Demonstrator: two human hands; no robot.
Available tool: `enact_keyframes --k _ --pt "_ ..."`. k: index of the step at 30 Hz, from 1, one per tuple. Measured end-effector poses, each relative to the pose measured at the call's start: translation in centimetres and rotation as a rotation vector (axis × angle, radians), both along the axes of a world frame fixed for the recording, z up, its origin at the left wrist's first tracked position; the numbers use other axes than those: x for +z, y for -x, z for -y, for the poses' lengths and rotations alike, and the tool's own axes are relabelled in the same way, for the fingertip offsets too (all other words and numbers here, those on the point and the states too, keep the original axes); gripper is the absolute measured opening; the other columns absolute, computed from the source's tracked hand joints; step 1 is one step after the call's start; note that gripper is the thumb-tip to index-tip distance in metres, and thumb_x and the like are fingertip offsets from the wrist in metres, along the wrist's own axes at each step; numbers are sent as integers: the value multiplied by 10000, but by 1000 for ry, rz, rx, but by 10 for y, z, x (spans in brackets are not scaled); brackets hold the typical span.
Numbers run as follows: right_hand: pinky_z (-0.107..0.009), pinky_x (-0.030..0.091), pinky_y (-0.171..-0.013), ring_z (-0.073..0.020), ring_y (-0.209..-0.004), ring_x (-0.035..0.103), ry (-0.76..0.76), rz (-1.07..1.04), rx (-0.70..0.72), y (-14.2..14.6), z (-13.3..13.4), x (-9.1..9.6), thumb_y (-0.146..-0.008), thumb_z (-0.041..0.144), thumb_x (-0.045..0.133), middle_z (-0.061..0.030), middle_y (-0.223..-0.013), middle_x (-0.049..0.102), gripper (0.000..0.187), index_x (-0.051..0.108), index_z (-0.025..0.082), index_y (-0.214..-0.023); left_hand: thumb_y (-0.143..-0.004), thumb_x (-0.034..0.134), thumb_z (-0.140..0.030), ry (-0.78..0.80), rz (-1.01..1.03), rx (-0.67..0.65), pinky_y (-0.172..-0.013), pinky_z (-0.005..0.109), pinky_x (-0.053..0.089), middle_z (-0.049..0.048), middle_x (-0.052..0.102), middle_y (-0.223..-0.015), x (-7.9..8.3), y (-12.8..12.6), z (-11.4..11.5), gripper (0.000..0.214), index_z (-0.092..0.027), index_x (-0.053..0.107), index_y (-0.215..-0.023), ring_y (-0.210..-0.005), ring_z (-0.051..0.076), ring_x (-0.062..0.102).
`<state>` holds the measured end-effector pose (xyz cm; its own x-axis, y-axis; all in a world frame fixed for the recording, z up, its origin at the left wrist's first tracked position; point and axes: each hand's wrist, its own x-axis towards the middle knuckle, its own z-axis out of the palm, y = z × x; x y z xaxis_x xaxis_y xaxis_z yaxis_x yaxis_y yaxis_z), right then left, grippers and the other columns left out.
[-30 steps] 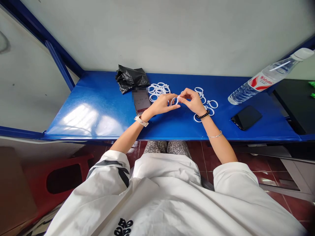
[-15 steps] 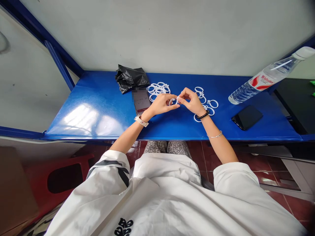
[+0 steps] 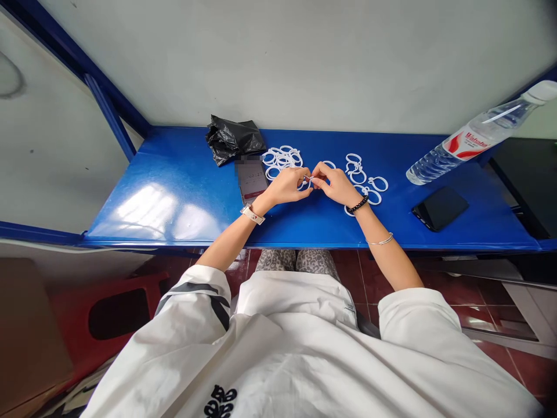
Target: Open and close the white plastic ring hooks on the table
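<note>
White ring (image 3: 310, 182), one — pinched at the fingertips of the left hand (image 3: 287, 185) and right hand (image 3: 337, 185), held close together over the blue table (image 3: 304, 226). Heaped rings (image 3: 284, 158), white, overlapping — just beyond the left hand. Scattered rings (image 3: 359, 169), white, beside the right hand. Black plastic bag (image 3: 235, 139), far left; water bottle (image 3: 470, 142), dark phone (image 3: 440, 209), right.

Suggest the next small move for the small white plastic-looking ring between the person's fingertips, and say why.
Probably a gentle pinch by the bare right hand while the bare left hand steadies the small white plastic-looking ring: the fingertips of both hands meet at it, and whether the ring is closed is too small to tell.
</note>
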<state>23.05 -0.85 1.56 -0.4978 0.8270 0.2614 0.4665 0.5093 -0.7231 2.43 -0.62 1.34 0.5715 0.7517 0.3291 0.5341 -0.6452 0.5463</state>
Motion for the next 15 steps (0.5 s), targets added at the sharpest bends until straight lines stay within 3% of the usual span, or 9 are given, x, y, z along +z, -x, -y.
enact_keyframes --k 7,15 --pt "-392 494 -727 -262 -731 648 -114 21 -76 2 3 0 -1004 653 510 -36 -784 697 384 598 283 -950 -881 639 -374 3 94 5 -625 292 387 -43 461 -630 3 2 0 176 -209 578 -890 -593 142 461" --pt "-382 481 -718 -255 -719 642 -224 -34 -165 6 7 0 -1018 760 366 -43 -773 689 523 598 292 -1001 -918 689 -634 84 301 83 -644 298 471 17 590 -771 4 9 -5 489 -210 637 -1157 -680 155 560"
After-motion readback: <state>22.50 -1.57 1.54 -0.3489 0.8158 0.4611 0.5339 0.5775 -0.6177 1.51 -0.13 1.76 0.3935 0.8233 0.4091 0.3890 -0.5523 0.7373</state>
